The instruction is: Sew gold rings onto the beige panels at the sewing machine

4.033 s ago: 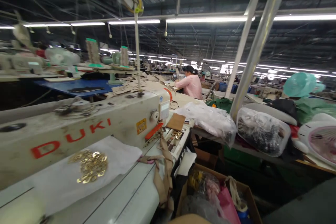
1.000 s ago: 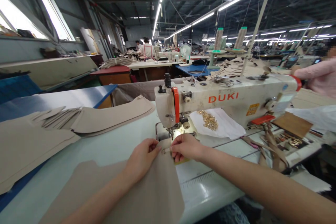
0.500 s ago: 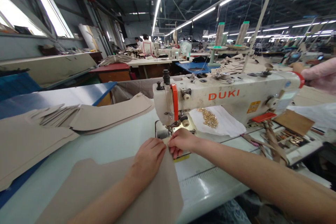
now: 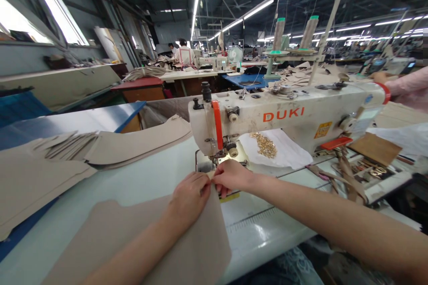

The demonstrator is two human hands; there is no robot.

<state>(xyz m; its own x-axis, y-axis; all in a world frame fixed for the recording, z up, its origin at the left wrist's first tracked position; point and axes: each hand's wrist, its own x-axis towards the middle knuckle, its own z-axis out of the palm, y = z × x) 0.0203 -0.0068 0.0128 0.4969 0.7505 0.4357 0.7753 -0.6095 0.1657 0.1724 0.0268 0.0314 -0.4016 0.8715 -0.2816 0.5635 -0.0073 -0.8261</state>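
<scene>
A large beige fabric panel [image 4: 133,222] lies on the pale table in front of a white sewing machine [image 4: 287,111] with red lettering. My left hand [image 4: 192,193] is closed at the panel's upper edge, its thumb and fingers pinching the material just before the needle area. Right beside it, my right hand [image 4: 230,177] is closed in a pinch on the same edge, near the presser foot. The two hands nearly touch. My fingers hide the exact spot at the needle and whatever small piece may lie there.
Stacked beige panels [image 4: 133,144] lie to the left. Behind the machine arm, gold metal rings [image 4: 264,144] rest on a white cloth [image 4: 290,151]. A tray [image 4: 377,182] with scissors and fabric strips stands right. Thread cones [image 4: 278,35] rise behind. Another person's pink sleeve [image 4: 409,84] shows at far right.
The view has shifted slightly, so the machine sits a little higher and further left. Both hands keep their pinch at the panel edge. The other person's arm at right has moved a little.
</scene>
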